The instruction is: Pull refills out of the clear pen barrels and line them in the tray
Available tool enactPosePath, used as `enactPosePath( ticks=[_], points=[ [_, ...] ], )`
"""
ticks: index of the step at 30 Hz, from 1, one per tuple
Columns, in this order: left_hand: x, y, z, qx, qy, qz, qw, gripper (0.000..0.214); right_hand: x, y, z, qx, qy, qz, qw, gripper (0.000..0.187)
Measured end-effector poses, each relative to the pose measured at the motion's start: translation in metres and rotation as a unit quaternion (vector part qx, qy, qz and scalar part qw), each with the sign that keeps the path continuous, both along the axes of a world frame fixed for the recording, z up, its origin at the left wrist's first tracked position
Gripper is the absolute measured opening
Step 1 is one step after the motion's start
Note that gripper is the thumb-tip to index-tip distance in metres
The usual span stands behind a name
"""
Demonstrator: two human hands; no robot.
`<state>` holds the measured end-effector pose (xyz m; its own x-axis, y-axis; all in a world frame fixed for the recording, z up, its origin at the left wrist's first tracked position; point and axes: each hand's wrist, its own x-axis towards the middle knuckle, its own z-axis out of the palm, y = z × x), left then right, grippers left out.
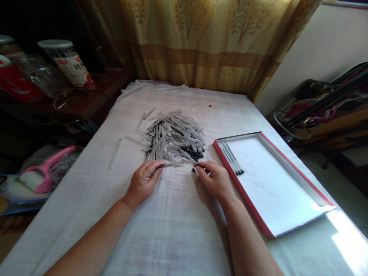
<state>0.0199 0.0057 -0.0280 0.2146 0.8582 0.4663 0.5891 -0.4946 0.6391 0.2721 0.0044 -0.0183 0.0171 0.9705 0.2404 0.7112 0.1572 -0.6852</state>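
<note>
In front of me lies a pile of clear and whitish pen barrels (172, 132), with small black end pieces (193, 152) bunched at its near right side. My left hand (145, 180) is closed, thumb against fingers, on a clear pen barrel (173, 164) that points right along the pile's near edge. My right hand (214, 178) pinches the near end of another thin pen barrel (188, 156) slanting out of the pile; its gripped end is mostly covered by the fingertips. A small black piece (193, 170) shows just below those fingertips.
Right of the pile, a shallow red-rimmed box lid (247, 209) holds several black-ended pens (231, 158). One loose barrel (115, 153) lies left on the white tablecloth (161, 237). A dark shelf with a jar (69, 63) stands at left; a pink-handled roller (47, 170) lies below.
</note>
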Motion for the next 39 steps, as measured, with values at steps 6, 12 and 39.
enactPosePath(
  ticks=[6,12,39],
  points=[
    [0.001,0.0,0.001,0.004,0.012,-0.004,1.0,0.019,-0.009,-0.005,0.005,-0.033,-0.156,0.027,0.987,0.015],
    [0.002,-0.001,0.002,0.029,0.052,-0.012,0.998,0.019,-0.014,-0.004,0.006,-0.091,0.206,0.006,0.974,0.021],
    [0.002,-0.002,0.0,0.066,0.119,-0.026,0.99,0.019,-0.02,-0.01,0.001,-0.046,0.228,0.055,0.971,0.015]
  ],
)
